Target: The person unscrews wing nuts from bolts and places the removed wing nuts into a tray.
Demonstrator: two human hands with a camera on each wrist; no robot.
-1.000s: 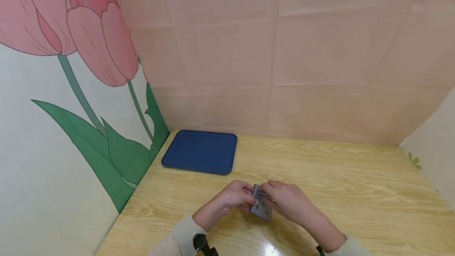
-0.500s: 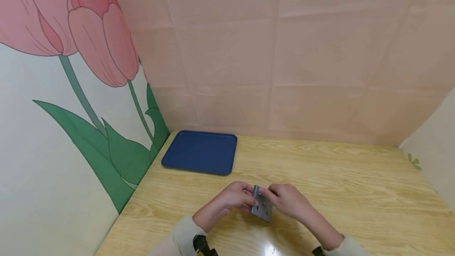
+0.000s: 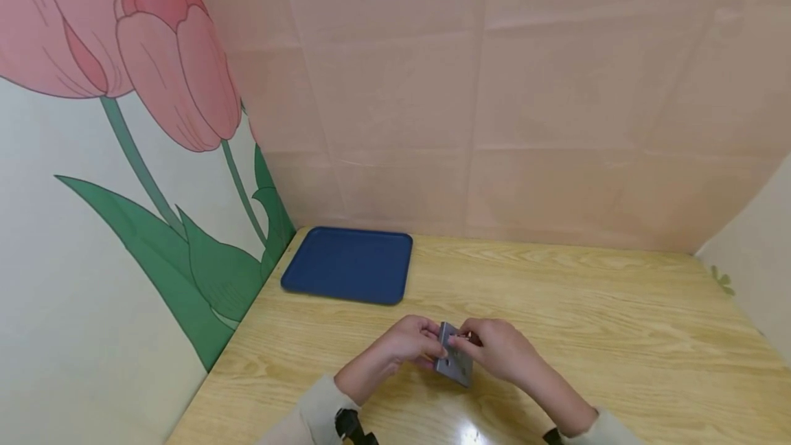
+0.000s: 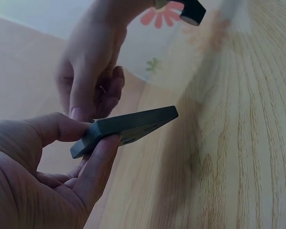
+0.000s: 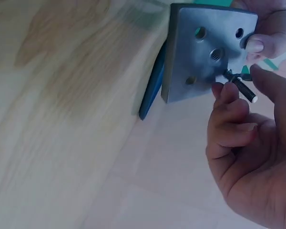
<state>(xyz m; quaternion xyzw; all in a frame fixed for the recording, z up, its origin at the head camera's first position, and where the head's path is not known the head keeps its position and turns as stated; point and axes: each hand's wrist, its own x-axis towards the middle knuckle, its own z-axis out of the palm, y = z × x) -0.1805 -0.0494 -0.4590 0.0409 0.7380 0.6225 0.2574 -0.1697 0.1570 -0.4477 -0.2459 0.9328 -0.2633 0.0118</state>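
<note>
A thick grey metal plate (image 3: 456, 364) with several holes is held tilted above the table. My left hand (image 3: 409, 342) grips it by one edge, thumb on one face and fingers on the other. In the right wrist view a threaded bolt (image 5: 246, 90) sticks out from the plate near a corner, its free end pointing away. On the bolt sits what looks like a wing nut (image 5: 244, 77), and my right hand (image 5: 255, 148) pinches it between thumb and forefinger. From the left wrist view the plate (image 4: 133, 121) appears edge-on and hides the bolt.
A blue tray (image 3: 349, 266) lies at the back left of the wood-grain table (image 3: 587, 321). A pink sheet (image 3: 494, 101) covers the wall behind, and a tulip mural (image 3: 179, 74) fills the left wall.
The right hand's fingers pinch, move apart at the bolt and then pinch again. The left hand and plate stay in nearly the same place.
</note>
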